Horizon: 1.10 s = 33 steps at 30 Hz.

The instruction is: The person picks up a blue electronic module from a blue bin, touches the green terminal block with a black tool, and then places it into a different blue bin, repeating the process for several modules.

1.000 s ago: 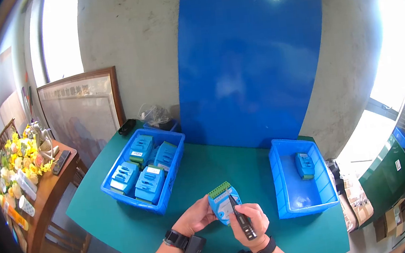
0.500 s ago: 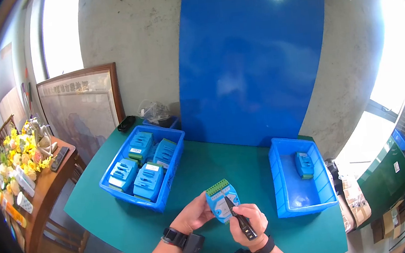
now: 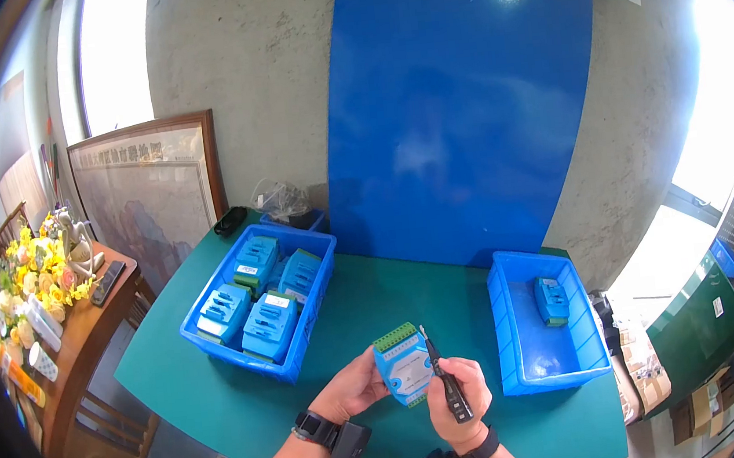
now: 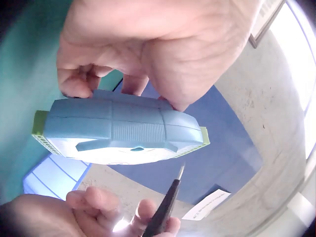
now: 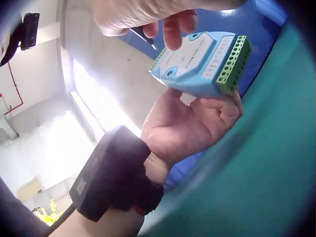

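In the head view my left hand (image 3: pixel 350 393) grips a blue module (image 3: pixel 409 370) by its left side, over the table's near middle. It has a pale printed label and a row of green terminals (image 3: pixel 395 337) along its far end. The left wrist view shows the fingers and thumb on the blue housing (image 4: pixel 133 123) from the side. My right hand (image 3: pixel 466 385) holds a black pen-shaped tool (image 3: pixel 454 395) with a slim metal tip. That tip points up beside the module's right edge in the head view. In the right wrist view, the terminals (image 5: pixel 233 64) face outward.
A blue bin (image 3: pixel 204 343) with several similar modules stands left on the green table (image 3: pixel 391 293). At right, another blue bin (image 3: pixel 548 381) holds one module (image 3: pixel 552 299). A small container (image 3: pixel 295 218) with clear plastic sits behind the left bin, near a black object (image 3: pixel 231 221).
The tool's tip has moved from over the module's face and terminals to beyond its right edge, uncovering the label. The left hand still holds the module in nearly the same place.
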### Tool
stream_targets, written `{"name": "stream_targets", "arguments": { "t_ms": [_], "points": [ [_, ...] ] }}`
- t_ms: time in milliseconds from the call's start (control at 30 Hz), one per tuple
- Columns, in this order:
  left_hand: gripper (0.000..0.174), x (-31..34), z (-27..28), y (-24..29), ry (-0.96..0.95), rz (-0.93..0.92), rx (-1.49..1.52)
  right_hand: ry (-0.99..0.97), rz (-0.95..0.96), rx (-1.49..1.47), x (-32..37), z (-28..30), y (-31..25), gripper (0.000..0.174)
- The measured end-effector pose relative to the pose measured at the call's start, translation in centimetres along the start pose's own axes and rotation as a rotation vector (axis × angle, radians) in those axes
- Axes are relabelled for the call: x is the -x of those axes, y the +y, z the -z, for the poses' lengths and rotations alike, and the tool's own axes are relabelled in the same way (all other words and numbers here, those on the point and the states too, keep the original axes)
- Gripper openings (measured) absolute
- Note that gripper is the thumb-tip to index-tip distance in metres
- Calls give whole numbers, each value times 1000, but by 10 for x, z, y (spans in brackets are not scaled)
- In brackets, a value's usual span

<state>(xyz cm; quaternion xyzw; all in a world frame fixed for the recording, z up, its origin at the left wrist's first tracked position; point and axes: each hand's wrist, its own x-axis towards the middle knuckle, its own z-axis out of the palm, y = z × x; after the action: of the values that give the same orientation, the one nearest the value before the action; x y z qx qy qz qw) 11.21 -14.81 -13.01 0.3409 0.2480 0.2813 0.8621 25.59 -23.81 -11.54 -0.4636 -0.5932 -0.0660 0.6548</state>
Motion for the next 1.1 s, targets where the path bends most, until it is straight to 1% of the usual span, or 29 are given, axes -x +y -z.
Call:
{"name": "stream_targets", "arguments": {
  "t_ms": [67, 133, 167, 233, 333, 467, 500, 567, 633, 733, 800, 900, 1000, 1100],
  "points": [
    [48, 0, -1, -1, 12, -5, -20, -27, 31, 17, -4, -1, -2, 31],
    [48, -6, 7, -4, -36, -8, 7, -51, 37, 28, -3, -1, -4, 30],
    [49, -7, 10, -6, -58, -9, 21, -34, 44, 33, -2, -1, -5, 29],
    [50, -6, 8, -5, -18, -21, 76, -2, 57, 39, 0, -1, -6, 28],
    [50, -4, 5, 1, 7, -62, 186, -45, -72, -24, 8, 2, -1, 21],
    [46, -4, 6, 8, 48, -124, 387, -13, -234, -116, 12, 3, -1, 11],
    [45, -3, 7, 9, 63, -138, 440, -41, -208, -110, 11, 4, 1, 8],
    [43, 1, 4, 13, 36, -148, 522, -94, -161, -97, 10, 7, 4, 4],
    [43, 2, 7, 15, -13, -169, 564, -68, -154, -69, 11, 6, 6, 4],
    [42, 1, 9, 15, 36, -186, 533, -61, -139, -42, 9, 7, 7, 3],
    [41, 2, 7, 15, 30, -197, 530, -61, -129, -38, 9, 6, 8, 3],
    [41, 2, 8, 14, 20, -226, 512, -3, -223, -46, 10, 4, 10, 7],
    [41, 0, 11, 13, 21, -246, 494, -12, -242, -35, 10, 2, 11, 7],
    [42, 2, 10, 13, 29, -255, 502, -1, -213, -38, 8, 3, 6, 6]
  ]
}}
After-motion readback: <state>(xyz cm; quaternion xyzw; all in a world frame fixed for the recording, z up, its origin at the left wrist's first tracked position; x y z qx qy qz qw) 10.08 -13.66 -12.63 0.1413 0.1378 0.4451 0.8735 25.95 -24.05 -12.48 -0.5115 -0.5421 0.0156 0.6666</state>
